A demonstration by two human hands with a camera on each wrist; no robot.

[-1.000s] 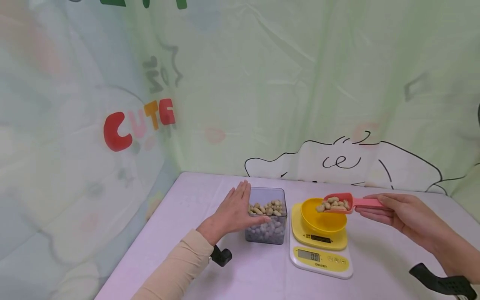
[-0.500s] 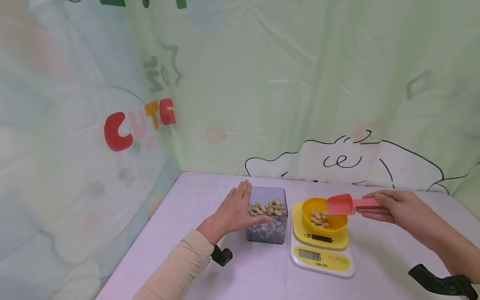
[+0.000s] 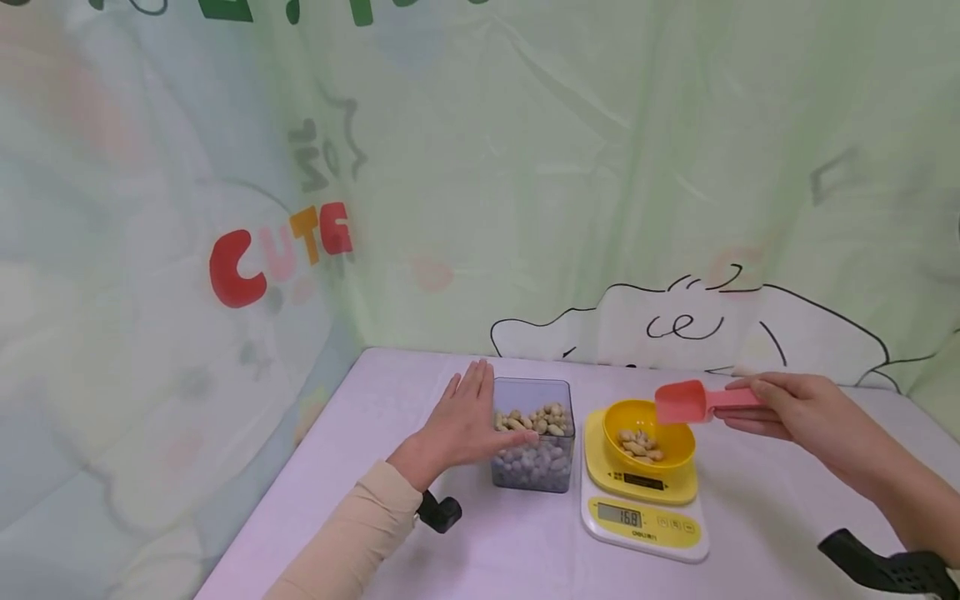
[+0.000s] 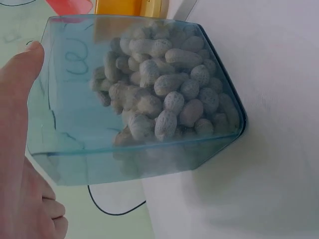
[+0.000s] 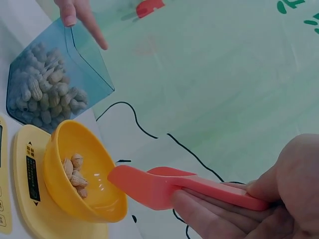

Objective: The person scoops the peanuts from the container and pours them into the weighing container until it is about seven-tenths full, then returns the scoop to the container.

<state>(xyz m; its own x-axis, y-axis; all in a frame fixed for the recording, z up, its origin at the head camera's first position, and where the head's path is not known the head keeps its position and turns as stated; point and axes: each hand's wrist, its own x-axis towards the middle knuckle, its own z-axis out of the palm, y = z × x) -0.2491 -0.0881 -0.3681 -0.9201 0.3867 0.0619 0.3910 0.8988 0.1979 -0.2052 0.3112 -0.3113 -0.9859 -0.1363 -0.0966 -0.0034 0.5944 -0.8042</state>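
Note:
My right hand (image 3: 813, 421) holds a pink scoop (image 3: 681, 402) by its handle, tilted over the right rim of a yellow bowl (image 3: 613, 446). No peanuts show in the scoop in the head view. Several unshelled peanuts (image 5: 75, 175) lie in the bowl, which sits on a yellow and white kitchen scale (image 3: 592, 518); its display seems to read 16.8. My left hand (image 3: 457, 425), fingers straight and thumb spread, rests against the left side and front rim of a clear plastic box (image 4: 75, 124). More peanuts (image 4: 164, 89) fill the lower part of that box.
A pale lilac table (image 3: 420, 550) bears the box and the scale side by side, a narrow gap between them. Printed curtains (image 3: 465, 167) stand behind the table and along its left side. Each wrist wears a black strap.
Peanuts have dropped from the scoop into the bowl as my right hand tipped it. The scale's reading rose from 0.0 to about 16.8. My left hand stays at the box.

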